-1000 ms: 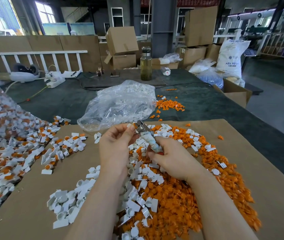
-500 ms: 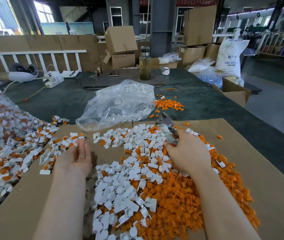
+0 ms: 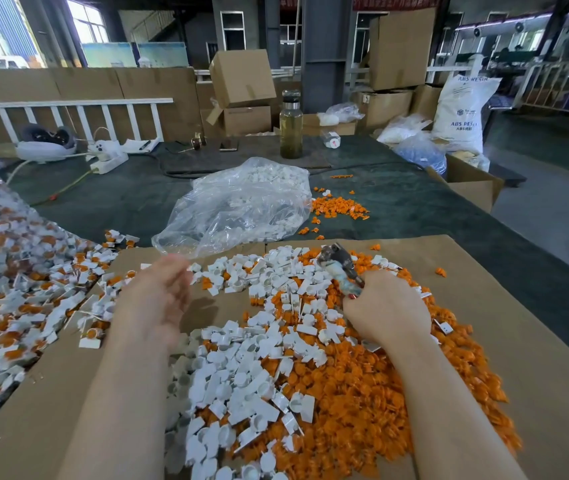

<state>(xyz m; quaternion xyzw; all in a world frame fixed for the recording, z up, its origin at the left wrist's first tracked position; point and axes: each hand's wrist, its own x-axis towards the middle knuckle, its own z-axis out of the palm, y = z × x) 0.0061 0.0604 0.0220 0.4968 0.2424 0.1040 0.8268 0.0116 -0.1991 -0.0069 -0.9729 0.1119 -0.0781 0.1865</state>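
Centrally, right hand point(image 3: 385, 308) grips pliers point(image 3: 340, 268), left hand point(image 3: 153, 299) loosely open, blurred

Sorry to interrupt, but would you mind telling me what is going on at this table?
A person is working through small plastic parts heaped on a cardboard sheet. The right hand grips a hand tool with a wrapped handle, over the mixed white parts and orange parts. The left hand is open and blurred, holding nothing that shows, beside the heap. A pile of white-and-orange pieces lies to the left, a clear bag behind.
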